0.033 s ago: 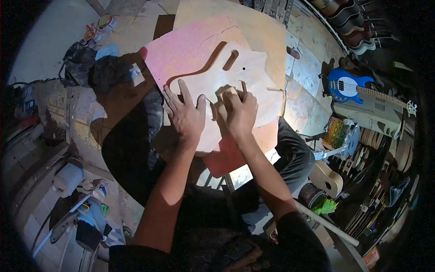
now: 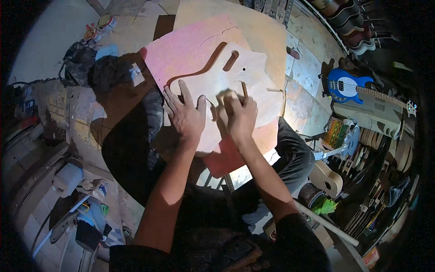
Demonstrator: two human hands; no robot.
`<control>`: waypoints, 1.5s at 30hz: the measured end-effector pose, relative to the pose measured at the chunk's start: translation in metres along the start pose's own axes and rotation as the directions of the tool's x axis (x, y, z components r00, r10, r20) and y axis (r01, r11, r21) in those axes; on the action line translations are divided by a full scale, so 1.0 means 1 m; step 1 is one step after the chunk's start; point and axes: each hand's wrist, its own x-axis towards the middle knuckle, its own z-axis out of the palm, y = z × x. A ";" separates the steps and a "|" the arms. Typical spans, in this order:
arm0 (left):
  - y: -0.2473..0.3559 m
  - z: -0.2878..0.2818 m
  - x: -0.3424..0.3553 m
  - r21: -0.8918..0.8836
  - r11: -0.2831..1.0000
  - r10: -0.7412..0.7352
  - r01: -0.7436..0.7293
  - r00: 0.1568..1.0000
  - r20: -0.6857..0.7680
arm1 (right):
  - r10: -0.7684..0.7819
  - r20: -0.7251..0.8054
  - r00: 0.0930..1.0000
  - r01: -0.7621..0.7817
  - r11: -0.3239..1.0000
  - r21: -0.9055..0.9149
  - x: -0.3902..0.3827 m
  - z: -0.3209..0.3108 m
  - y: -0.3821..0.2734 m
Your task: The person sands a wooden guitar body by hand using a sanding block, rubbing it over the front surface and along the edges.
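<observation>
A pale, unfinished wooden guitar body (image 2: 210, 79) with cut-out slots and one small round hole lies in front of me. My left hand (image 2: 185, 113) rests flat on its near left part, fingers spread. Curled fingers of my right hand (image 2: 241, 113) press on the body's middle, beside a cut-out. Something pale shows at those fingertips; its kind is hidden by the hand and its shadow. A narrow brown strip (image 2: 244, 89), perhaps a slot, lies just beyond the right knuckles. Under the body is a pink and orange board (image 2: 181, 47).
A larger tan board (image 2: 267, 34) extends beyond the pink one. At left lie a black bag (image 2: 79, 61) and an open can (image 2: 107, 21). A blue electric bass (image 2: 346, 86) and an acoustic guitar body (image 2: 325, 178) stand at right. A long pale pole (image 2: 326, 222) lies near my right arm.
My right hand has shifted very slightly over the guitar body, its fingertips a little nearer me. My left hand and the body stay in place.
</observation>
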 end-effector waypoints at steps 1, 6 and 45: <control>-0.001 0.000 -0.002 0.008 1.000 0.003 -0.003 1.000 -0.004 | -0.034 0.007 0.999 0.034 0.999 0.015 -0.013 0.003 0.005; -0.003 0.003 -0.004 -0.009 1.000 0.011 -0.011 1.000 -0.008 | -0.062 -0.057 0.996 0.062 0.998 0.000 0.028 -0.001 -0.004; 0.041 -0.025 0.030 -0.090 0.987 -0.113 0.135 0.970 0.215 | 0.634 0.363 0.682 -0.399 -0.093 0.912 -0.123 -0.050 0.068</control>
